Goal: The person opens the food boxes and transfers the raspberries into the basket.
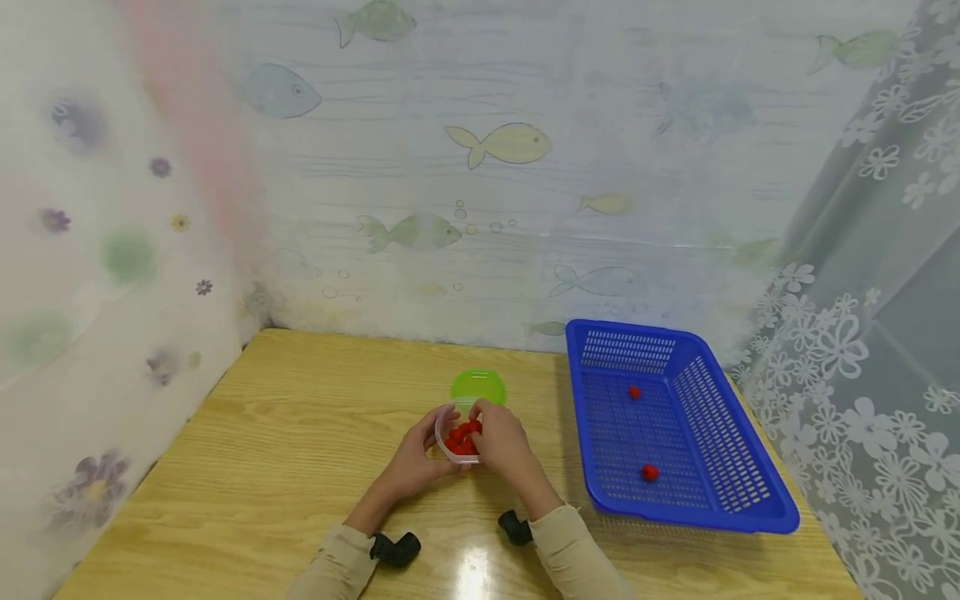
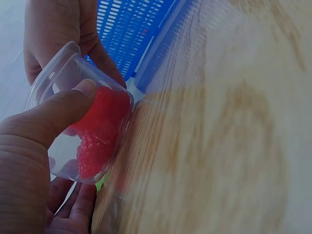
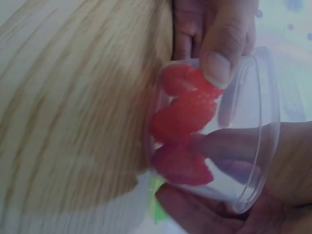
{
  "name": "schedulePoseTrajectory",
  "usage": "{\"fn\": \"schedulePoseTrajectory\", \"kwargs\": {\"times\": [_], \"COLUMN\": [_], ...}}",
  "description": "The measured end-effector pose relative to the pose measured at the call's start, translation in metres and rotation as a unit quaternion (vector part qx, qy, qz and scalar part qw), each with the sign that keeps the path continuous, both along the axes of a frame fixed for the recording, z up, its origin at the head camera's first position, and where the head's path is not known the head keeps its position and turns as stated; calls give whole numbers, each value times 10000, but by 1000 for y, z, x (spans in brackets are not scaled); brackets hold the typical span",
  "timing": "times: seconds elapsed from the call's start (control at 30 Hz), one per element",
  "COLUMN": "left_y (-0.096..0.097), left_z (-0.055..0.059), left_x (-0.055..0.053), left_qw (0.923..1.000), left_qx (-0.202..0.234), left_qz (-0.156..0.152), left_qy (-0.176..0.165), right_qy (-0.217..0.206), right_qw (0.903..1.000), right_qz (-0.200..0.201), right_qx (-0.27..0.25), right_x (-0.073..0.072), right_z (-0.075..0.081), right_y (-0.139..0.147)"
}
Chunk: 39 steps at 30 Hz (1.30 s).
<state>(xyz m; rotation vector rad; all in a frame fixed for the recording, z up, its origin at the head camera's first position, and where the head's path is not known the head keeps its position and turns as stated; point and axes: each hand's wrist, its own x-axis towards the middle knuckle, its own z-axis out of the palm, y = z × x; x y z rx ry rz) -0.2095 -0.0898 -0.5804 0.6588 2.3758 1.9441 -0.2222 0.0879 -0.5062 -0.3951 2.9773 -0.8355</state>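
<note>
A clear plastic container [image 1: 442, 429] with several red raspberries [image 2: 92, 153] in it is on the wooden table. My left hand [image 1: 415, 457] grips it from the left, thumb against the near wall, fingers on the far side. My right hand [image 1: 504, 440] is at its right side. In the right wrist view, one finger [image 3: 219, 146] reaches down among the berries, while another lies outside the wall. Whether the right fingers pinch a berry is hidden. Just behind the container lies a round green lid [image 1: 477, 385].
To the right stands a blue perforated basket [image 1: 581, 433], a raspberry [image 1: 649, 472] near its front and another [image 1: 634, 392] farther back. The wooden table [image 1: 300, 417] meets patterned curtains at the back and sides.
</note>
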Motion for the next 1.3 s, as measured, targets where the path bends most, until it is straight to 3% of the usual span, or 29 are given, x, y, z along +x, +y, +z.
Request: {"fn": "schedulePoseTrajectory", "kwargs": {"times": [0.57, 0.97, 1.3], "left_y": [1, -2, 0], "left_z": [6, 6, 8], "left_x": [1, 1, 2], "left_qw": [9999, 9999, 9999], "left_qx": [-41, 71, 26], "left_qz": [63, 21, 12], "left_qy": [86, 97, 127], "right_qy": [-176, 7, -66], "right_qw": [9996, 9995, 9988], "right_qz": [122, 221, 390], "right_qx": [-193, -205, -299], "right_x": [1, 4, -2], "right_z": [8, 10, 2], "right_y": [0, 1, 8]}}
